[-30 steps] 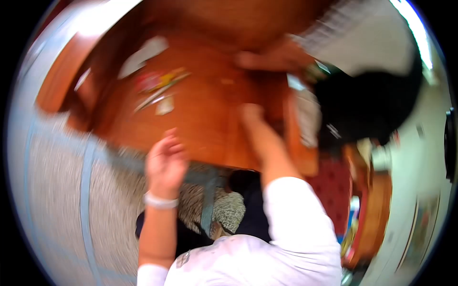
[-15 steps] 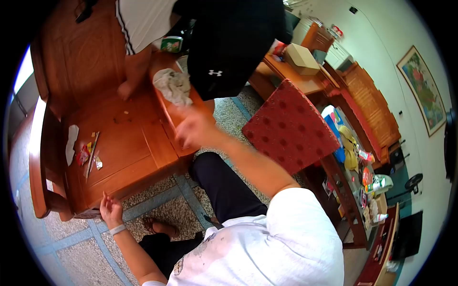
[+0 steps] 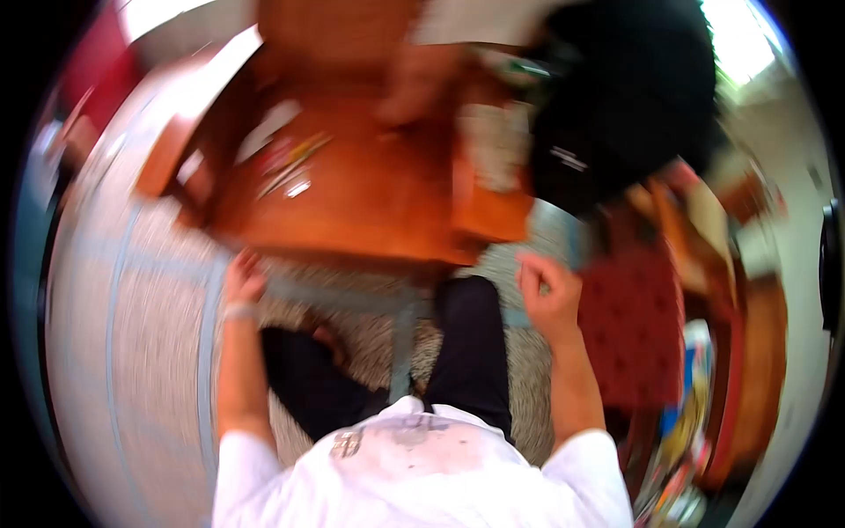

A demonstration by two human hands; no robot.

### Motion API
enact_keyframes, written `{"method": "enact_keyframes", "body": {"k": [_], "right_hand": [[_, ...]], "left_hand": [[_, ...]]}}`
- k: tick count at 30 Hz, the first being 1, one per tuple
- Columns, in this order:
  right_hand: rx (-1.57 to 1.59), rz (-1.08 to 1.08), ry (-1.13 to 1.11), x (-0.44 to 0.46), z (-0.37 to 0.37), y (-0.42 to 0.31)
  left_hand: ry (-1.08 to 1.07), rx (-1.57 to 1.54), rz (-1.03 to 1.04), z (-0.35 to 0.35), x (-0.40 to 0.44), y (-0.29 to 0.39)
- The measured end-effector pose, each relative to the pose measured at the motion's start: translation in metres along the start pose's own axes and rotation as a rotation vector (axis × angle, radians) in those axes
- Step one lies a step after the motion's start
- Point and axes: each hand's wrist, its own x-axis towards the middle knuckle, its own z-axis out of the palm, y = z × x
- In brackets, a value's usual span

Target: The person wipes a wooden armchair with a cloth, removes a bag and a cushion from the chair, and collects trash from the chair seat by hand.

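Note:
My left hand (image 3: 244,277) hangs just off the front edge of the wooden bench (image 3: 378,207), fingers loosely bent and apart, with nothing seen in it. My right hand (image 3: 550,295) is raised beside the bench's right armrest (image 3: 493,216), near the red patterned chair seat (image 3: 629,326). Its fingers are half curled with gaps between them, and it holds nothing visible. A crumpled pale cloth (image 3: 493,150) lies on that armrest. On the bench seat are a white strip (image 3: 268,130), a thin stick (image 3: 295,167) and small wrappers (image 3: 280,154), all smeared by motion.
Another person in black shorts (image 3: 625,114) stands at the bench's right end, with an arm (image 3: 418,84) reaching down to the seat. A green-labelled container (image 3: 528,69) is behind the armrest. Cluttered goods (image 3: 687,449) lie at lower right. Speckled tiled floor (image 3: 158,352) spreads at left.
My view has swung round, so the bench appears further right and higher. My right hand has drawn back from near the cloth to beside the armrest. The cloth still lies there.

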Motion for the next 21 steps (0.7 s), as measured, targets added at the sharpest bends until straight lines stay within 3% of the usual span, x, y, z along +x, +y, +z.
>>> {"method": "enact_keyframes", "body": {"k": [1,2,5,8,12,14,17,18,20,21], "right_hand": [[0.027,-0.006,-0.151,-0.001,0.029,-0.005],[0.044,-0.016,-0.294,-0.002,0.056,-0.011],[0.041,-0.126,-0.515,-0.002,0.125,0.004],[0.115,-0.166,-0.563,0.001,0.179,0.019],[0.243,-0.155,-0.742,0.004,0.242,0.025],[0.301,-0.186,-0.754,-0.003,0.273,0.034],[0.381,-0.26,-0.897,-0.017,0.306,0.043],[0.389,-0.25,-0.899,-0.015,0.315,0.04],[0.149,-0.526,-1.167,-0.007,0.33,0.028],[0.24,-0.542,-1.125,-0.005,0.335,0.02]], "left_hand": [[-0.226,-0.033,0.073,-0.03,0.037,-0.002],[-0.093,0.019,0.104,-0.029,0.029,0.003],[0.037,0.24,0.254,-0.029,0.027,0.016],[0.182,0.55,0.401,-0.025,0.023,0.033],[0.194,0.772,0.662,-0.041,0.055,0.058],[0.206,0.825,0.656,-0.038,0.075,0.068],[0.204,1.154,1.084,-0.025,0.109,0.078],[0.205,1.165,1.078,-0.013,0.112,0.078],[0.181,1.41,1.353,0.012,0.123,0.077],[0.127,1.527,1.485,0.019,0.139,0.081]]}}
